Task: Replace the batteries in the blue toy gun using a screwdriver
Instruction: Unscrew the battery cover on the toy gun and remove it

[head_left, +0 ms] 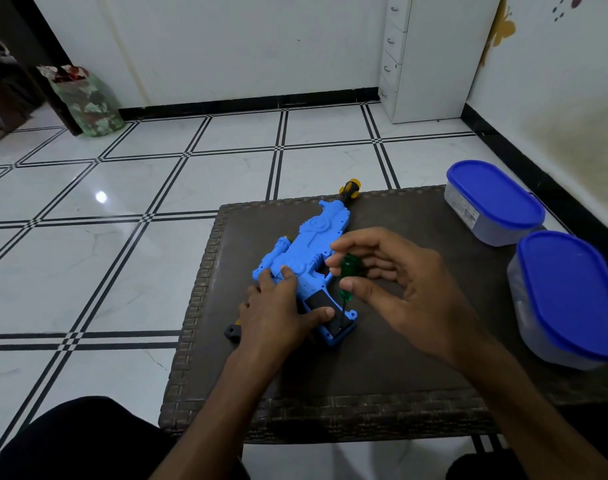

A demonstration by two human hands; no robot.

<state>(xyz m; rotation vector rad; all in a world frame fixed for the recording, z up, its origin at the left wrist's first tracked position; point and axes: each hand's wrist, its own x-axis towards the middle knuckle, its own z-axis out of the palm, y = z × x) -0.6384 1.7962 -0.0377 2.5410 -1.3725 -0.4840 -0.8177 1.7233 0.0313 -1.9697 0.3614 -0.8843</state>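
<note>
The blue toy gun (pixel 309 247) lies flat on the low brown table (pixel 392 368), its grip pointing toward me. My left hand (pixel 278 313) presses down on the gun's body, thumb against the grip by the black battery cover (pixel 330 308). My right hand (pixel 399 285) pinches the green handle of a screwdriver (pixel 349 271) held upright, its thin shaft reaching down to the bottom of the grip.
A second screwdriver with a yellow-and-black handle (pixel 349 188) lies at the table's far edge behind the gun. Two clear boxes with blue lids (pixel 493 199) (pixel 572 292) stand at the right. A dark small object (pixel 234 331) pokes out under my left wrist. White tiled floor surrounds the table.
</note>
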